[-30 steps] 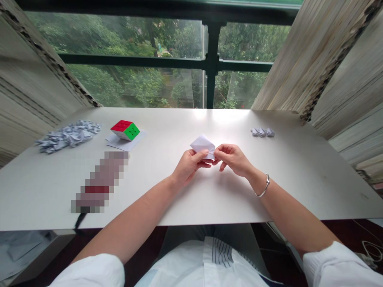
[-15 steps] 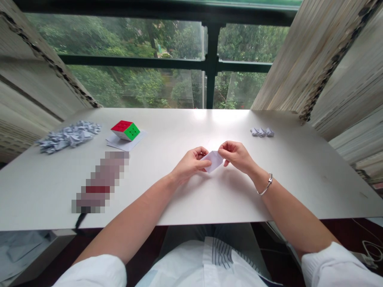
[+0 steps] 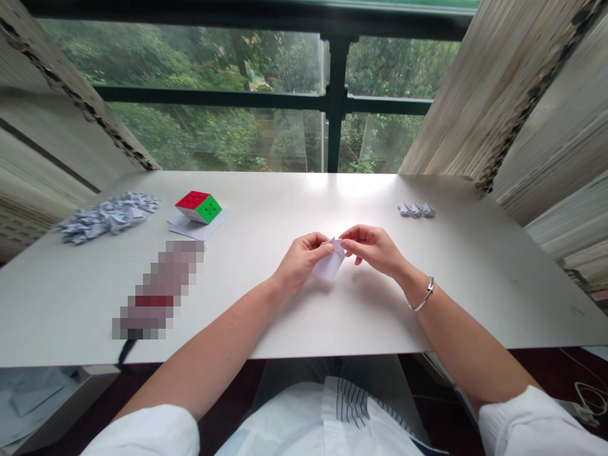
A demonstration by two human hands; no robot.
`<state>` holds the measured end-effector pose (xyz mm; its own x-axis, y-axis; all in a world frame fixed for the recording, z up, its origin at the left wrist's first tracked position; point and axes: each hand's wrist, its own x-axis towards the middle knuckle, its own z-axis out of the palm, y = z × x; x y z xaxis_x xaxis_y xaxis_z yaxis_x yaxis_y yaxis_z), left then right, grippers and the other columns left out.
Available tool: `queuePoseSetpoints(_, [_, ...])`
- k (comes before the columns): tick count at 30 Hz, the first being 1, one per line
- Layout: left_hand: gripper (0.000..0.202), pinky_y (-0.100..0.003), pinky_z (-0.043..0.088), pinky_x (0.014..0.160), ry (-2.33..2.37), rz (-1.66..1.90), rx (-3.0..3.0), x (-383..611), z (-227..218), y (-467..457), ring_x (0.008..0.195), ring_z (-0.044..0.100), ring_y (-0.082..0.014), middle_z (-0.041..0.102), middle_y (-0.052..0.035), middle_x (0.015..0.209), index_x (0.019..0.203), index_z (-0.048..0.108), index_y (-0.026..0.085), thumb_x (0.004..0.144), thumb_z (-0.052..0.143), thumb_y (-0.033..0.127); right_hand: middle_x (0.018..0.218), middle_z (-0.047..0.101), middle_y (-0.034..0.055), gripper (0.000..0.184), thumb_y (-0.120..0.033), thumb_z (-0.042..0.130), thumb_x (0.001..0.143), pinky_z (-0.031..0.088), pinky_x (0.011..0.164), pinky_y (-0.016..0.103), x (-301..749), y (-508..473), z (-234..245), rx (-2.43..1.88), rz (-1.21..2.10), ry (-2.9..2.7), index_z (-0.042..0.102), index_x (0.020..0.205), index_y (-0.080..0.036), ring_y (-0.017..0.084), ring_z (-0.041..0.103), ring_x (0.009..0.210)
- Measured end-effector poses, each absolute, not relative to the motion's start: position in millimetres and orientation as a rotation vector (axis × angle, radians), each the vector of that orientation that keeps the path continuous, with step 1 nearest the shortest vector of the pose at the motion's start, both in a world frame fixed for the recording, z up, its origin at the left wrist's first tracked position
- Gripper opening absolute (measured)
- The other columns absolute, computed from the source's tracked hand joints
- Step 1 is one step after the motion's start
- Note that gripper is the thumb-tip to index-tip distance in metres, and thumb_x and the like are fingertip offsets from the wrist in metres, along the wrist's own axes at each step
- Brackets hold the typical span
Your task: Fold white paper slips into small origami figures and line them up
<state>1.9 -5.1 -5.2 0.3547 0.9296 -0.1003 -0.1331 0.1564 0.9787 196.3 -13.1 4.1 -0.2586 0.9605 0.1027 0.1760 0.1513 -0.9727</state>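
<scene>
Left hand point(image 3: 300, 261) is pinching the top corner of a folded white paper point(image 3: 329, 266), thumb over the edge and fingers curled behind. Right hand point(image 3: 373, 248) is close beside it, palm down, fingertips on the same top edge. So both hands are together and clamped on the paper, which hangs tilted below the grip with its lower tip toward my left. I can't tell from this angle if that tip touches the white tabletop point(image 3: 304, 323).

Forearms come in from the lower corners in a V, with white shirt cuffs point(image 3: 525, 424) near the wrists' far end and a silver bangle point(image 3: 424, 294) on the right wrist.

Further out on the left: a pixelated object point(image 3: 159, 288), can't tell what. Past it, a red-and-green puzzle cube point(image 3: 198, 207) sits on a paper sheet point(image 3: 199, 228), with a pile of small folded paper pieces point(image 3: 108, 217) beside it. Far right: three small folded pieces point(image 3: 417, 210) in a row. Behind the table: pleated blinds point(image 3: 475, 107), dark window frame point(image 3: 337, 101), trees point(image 3: 213, 136).
</scene>
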Motion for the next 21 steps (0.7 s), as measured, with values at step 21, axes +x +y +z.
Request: queuePoseSetpoints(21, [0.029,-0.022,0.039,0.051,0.974,0.999,1.097,6.0,-8.1,-6.0,0.053,0.055,-0.0111,0.066,0.0013,0.065,0.085,0.063,0.018,0.066,0.079,0.032,0.076,0.073,0.0041,0.011,-0.027,0.064,0.083,0.051,0.060,0.027,192.3,-13.9,-1.2,-1.165,0.567,-1.829,0.070,0.079,-0.019,0.015,0.063,0.063])
